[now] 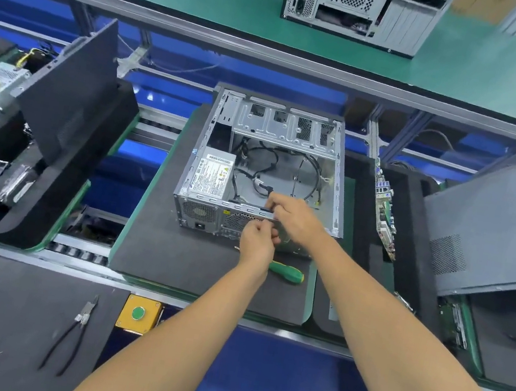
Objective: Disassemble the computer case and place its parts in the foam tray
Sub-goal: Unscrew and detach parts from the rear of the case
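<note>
The computer case (264, 166) lies open and half-stripped on the bench, power supply (213, 173) and cables remaining inside, while left hand (258, 237) and right hand (294, 216) pinch something small at its near rim.

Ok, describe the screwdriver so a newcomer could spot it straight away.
Start at the open computer case lying on the dark foam mat in the middle of the line. Just in front of it, under the left hand, lies the screwdriver. Its green handle with a yellow band marks it out from the black pliers on the near bench.
</note>
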`<state>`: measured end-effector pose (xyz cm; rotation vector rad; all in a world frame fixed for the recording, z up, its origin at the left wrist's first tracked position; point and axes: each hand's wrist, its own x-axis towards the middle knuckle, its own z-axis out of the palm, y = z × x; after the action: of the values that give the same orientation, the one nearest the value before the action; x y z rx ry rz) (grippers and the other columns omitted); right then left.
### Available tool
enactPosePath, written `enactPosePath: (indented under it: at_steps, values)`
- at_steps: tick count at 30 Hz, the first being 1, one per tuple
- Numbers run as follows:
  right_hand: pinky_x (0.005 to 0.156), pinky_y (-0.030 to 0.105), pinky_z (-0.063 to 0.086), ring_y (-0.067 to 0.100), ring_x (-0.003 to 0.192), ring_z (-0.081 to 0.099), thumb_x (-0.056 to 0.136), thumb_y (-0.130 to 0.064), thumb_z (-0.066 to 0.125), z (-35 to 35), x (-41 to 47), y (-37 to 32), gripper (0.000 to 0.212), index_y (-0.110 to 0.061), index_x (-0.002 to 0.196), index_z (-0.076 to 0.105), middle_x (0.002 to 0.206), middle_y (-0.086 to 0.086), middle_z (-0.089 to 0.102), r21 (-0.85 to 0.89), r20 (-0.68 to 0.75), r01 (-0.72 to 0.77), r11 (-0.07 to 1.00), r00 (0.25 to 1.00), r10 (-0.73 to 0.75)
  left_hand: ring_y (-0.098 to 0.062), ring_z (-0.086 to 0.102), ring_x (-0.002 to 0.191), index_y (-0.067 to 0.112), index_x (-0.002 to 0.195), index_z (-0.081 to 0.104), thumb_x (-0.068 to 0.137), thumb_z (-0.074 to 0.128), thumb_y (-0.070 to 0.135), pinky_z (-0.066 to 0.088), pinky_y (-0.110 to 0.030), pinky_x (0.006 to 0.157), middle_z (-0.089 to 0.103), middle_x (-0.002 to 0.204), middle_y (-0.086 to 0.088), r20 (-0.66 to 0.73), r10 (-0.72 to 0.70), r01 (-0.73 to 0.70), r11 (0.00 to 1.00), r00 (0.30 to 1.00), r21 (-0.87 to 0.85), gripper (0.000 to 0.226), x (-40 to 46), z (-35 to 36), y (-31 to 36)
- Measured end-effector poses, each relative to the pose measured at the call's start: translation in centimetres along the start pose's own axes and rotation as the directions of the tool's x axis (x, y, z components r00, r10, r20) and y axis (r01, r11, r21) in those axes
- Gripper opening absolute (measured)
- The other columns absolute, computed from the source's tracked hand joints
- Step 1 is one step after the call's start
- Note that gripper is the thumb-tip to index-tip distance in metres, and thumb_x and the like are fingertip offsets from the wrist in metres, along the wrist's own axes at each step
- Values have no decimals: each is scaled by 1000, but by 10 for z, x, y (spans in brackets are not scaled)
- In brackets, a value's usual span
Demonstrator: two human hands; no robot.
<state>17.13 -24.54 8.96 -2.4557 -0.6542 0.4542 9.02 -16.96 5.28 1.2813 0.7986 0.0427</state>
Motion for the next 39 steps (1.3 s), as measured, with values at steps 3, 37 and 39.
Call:
enactPosePath:
  at_steps: [3,37,39]
  values:
    - [79,47,53,25,83,63,85,-21,36,-1,1,0,27,-24,92,62,88,5,70,-14,7,-4,1000,1000,4,-7,54,59,9,94,60,108,42,19,44,-21,58,58,76,0,-17,4,-5,998,1000,-64,25,-2,0,-2]
    - [74,43,51,22,80,61,80,-29,39,0,2,2,22,-27,94,56,86,-9,63,-28,48,16,999,999,-15,-32,60,106,16,114,50,109,37,40,43,-41,81,68,110,-7,356,245,-361,-22,902,932,27,50,-151,-59]
    - [73,42,51,22,79,62,81,-29,40,0,2,2,22,-26,96,55,88,-11,63,-39,52,26,999,998,-24,-30,57,113,16,121,47,110,34,38,43,-42,86,67,119,-5,419,209,-393,-158,883,906,28,57,-155,-59]
